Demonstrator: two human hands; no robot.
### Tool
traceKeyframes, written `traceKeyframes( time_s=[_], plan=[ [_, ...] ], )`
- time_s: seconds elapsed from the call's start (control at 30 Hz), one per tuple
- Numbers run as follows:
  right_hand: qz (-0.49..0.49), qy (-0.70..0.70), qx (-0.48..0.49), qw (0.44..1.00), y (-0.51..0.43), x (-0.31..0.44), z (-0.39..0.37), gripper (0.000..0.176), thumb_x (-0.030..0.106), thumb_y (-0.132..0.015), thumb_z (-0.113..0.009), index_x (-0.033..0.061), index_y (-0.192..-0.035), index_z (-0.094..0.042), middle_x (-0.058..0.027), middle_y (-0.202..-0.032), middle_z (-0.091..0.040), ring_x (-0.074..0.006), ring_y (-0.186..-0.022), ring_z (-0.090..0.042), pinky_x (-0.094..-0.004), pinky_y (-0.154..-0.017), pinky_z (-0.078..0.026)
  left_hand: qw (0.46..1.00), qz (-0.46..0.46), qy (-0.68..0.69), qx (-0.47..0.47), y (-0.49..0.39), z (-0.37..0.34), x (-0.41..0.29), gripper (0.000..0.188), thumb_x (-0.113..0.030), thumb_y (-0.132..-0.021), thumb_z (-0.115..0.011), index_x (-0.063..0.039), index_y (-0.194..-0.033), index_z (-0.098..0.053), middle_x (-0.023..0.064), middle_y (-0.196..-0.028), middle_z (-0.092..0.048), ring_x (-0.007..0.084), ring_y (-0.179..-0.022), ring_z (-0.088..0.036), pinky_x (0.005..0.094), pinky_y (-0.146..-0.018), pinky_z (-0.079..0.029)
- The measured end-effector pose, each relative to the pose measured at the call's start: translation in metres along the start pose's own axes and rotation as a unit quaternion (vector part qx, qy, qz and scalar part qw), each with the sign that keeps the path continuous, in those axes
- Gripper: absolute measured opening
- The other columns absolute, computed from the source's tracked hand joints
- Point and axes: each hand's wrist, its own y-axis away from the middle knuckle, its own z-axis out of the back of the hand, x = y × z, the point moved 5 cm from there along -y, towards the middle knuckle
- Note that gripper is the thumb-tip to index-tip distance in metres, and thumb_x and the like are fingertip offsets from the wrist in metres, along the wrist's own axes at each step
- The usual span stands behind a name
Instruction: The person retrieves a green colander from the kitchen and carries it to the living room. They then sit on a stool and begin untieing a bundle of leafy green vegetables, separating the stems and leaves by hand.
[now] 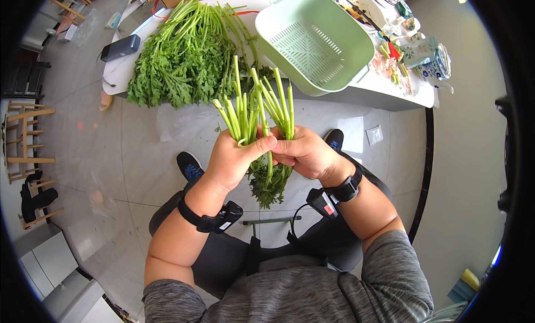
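Between my knees, my left hand (pixel 234 156) grips a bunch of leafy green stems (pixel 239 118), cut ends pointing up. My right hand (pixel 311 154) closes around a second bunch of the stems (pixel 284 108) beside it. Both thumbs meet near one upright stem between the bunches; which hand holds that stem I cannot tell. Dark green leaves (pixel 267 185) hang below my fingers. On the table ahead lies a large heap of the same leafy greens (pixel 184 60), probably chrysanthemum greens, its leaves over the front edge. To its right stands a pale green plastic colander basket (pixel 359 51).
A dark power bank (pixel 121 48) rests at the table's left corner. Right of the basket are a bowl with food scraps (pixel 372 9), pinkish scraps (pixel 388 70) and a blue-and-white pot (pixel 436 68). Plastic film (pixel 184 120) lies on the floor. Wooden chairs (pixel 27 135) stand far left.
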Motion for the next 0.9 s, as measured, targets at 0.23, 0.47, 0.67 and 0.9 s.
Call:
traceKeyframes(
  time_s=[0.23,0.47,0.67,0.9],
  plan=[
    [0.051,-0.189,0.156,0.968,0.004,0.009,-0.001,0.025,0.012,-0.085,-0.053,0.0036,-0.108,-0.048,-0.0061,-0.076,-0.05,-0.0149,-0.06,-0.047,-0.0372,-0.078,-0.044,0.984,-0.032,0.127,-0.121,-0.007,0.027,-0.015,0.013,-0.02,-0.095,-0.056,-0.007,-0.097,-0.057,0.0029,-0.076,-0.056,0.016,-0.073,-0.056,0.0289,-0.069,-0.045],
    [0.097,-0.236,0.169,0.952,0.001,0.014,0.0,0.032,0.016,-0.089,-0.055,0.0027,-0.117,-0.049,-0.0103,-0.087,-0.056,-0.0213,-0.077,-0.056,-0.0416,-0.084,-0.046,0.998,-0.001,0.061,-0.016,-0.002,0.01,-0.008,0.013,-0.014,-0.088,-0.067,-0.006,-0.092,-0.057,-0.0033,-0.072,-0.051,0.0068,-0.061,-0.046,0.0213,-0.055,-0.037],
    [0.199,-0.214,0.056,0.955,0.0,0.02,-0.001,0.039,0.003,-0.092,-0.05,-0.0006,-0.13,-0.042,-0.0126,-0.111,-0.061,-0.0233,-0.103,-0.059,-0.0387,-0.093,-0.046,0.998,-0.017,0.054,0.0,0.001,-0.011,0.01,0.033,-0.018,-0.083,-0.075,-0.001,-0.106,-0.058,0.0006,-0.095,-0.062,0.0078,-0.084,-0.057,0.0224,-0.072,-0.047],
    [0.195,-0.16,0.008,0.968,0.006,0.022,0.0,0.055,-0.003,-0.088,-0.045,-0.001,-0.141,-0.033,-0.013,-0.119,-0.057,-0.0237,-0.112,-0.054,-0.0409,-0.101,-0.042,0.997,0.059,0.033,0.04,-0.001,-0.013,0.018,0.048,-0.008,-0.081,-0.073,-0.006,-0.124,-0.052,-0.0037,-0.089,-0.055,0.0046,-0.069,-0.048,0.0187,-0.055,-0.037]
  ],
)
